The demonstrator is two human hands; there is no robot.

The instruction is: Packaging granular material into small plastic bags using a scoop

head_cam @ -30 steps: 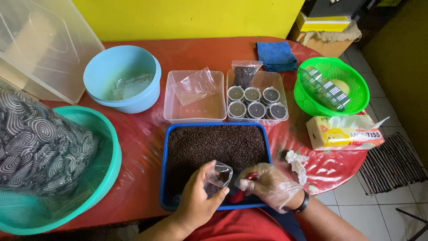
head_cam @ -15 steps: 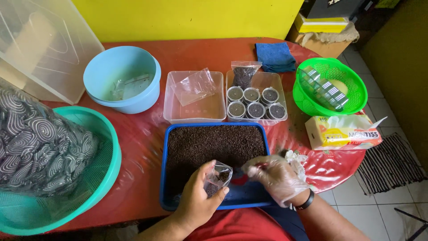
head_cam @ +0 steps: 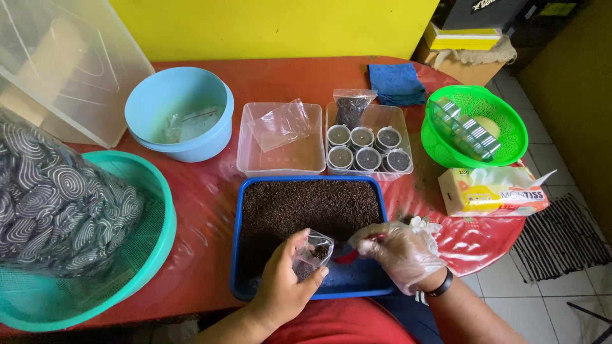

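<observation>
a small clear plastic bag, partly filled with dark granules, sat pinched in the bare left hand, fingers clamped round it, over the near edge of a blue tray. the right hand, in a thin clear glove, was closed on a small red scoop whose tip lay just beside the bag's mouth. the tray held a bed of dark brown granules, thinned out at the near end where blue showed. beyond it stood two clear tubs: one with a loose empty bag, the other with six small filled cups and a filled bag. a green basket stood to the right, a tissue pack near it, and a blue cloth further back. to the left were a light blue bowl and a teal basket holding a patterned bag, all on the red worktop.
</observation>
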